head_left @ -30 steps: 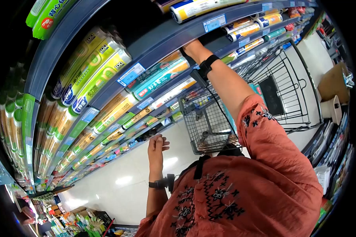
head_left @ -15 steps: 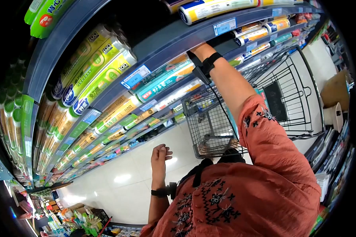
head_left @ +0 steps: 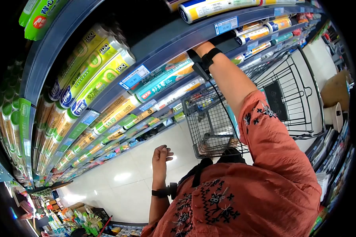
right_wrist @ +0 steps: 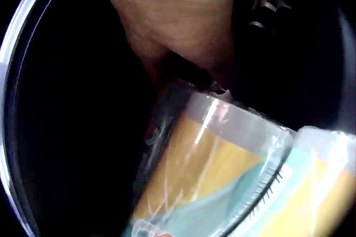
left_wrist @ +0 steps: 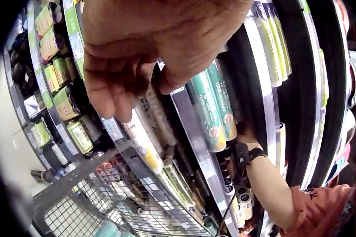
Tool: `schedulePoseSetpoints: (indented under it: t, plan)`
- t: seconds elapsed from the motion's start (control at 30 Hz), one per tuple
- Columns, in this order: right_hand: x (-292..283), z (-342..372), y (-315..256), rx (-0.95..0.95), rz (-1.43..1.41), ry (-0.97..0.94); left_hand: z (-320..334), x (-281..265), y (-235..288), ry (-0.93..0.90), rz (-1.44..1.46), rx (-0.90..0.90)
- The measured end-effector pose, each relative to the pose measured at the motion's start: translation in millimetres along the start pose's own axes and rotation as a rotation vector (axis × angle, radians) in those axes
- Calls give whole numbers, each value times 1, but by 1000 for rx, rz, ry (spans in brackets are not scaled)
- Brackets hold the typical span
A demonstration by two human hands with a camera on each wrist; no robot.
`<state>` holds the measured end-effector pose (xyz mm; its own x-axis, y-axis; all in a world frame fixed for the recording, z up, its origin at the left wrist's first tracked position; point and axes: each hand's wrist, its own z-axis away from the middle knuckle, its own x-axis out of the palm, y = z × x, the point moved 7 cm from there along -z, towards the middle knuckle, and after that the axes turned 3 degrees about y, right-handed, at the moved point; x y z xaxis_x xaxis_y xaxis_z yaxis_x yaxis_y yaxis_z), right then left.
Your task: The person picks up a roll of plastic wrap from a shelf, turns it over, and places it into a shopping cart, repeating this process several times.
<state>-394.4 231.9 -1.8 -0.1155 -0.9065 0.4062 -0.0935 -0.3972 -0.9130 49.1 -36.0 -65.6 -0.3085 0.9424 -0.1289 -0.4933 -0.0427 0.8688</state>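
In the head view the right hand [head_left: 203,48] reaches into a shelf beside teal and orange packaged rolls [head_left: 166,81]. The right wrist view shows that hand [right_wrist: 178,20] at the end of a plastic-wrapped roll [right_wrist: 206,159], its fingertips lost in shadow; whether they grip it is unclear. A second roll [right_wrist: 317,187] lies alongside. The left hand [head_left: 161,158] hangs above the floor with loosely bent fingers and holds nothing. In the left wrist view this hand [left_wrist: 167,31] fills the top, with teal rolls [left_wrist: 214,106] on the shelf beyond.
A wire shopping cart [head_left: 211,122] stands below the right arm. Green bag rolls [head_left: 103,75] and brown-and-green rolls [head_left: 61,126] line the shelves at left. A blue shelf edge [head_left: 166,49] runs just above the right hand. A cardboard box [head_left: 334,91] is at far right.
Compared with one second ago, the right hand and the cart sit slightly farther right in the head view. The right hand remains inside the shelf; the left hand still hangs loosely.
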Motion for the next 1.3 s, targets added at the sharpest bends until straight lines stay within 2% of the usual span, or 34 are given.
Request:
schedulePoseSetpoints:
  t: [0.7,1.3]
  plan:
    - [1,-21,3,-5,50,1,-6,-7,-11,-3,-31,-67]
    - [-7,-33,7,-29,103,-7,-6,-18,-44,18,-33,-136]
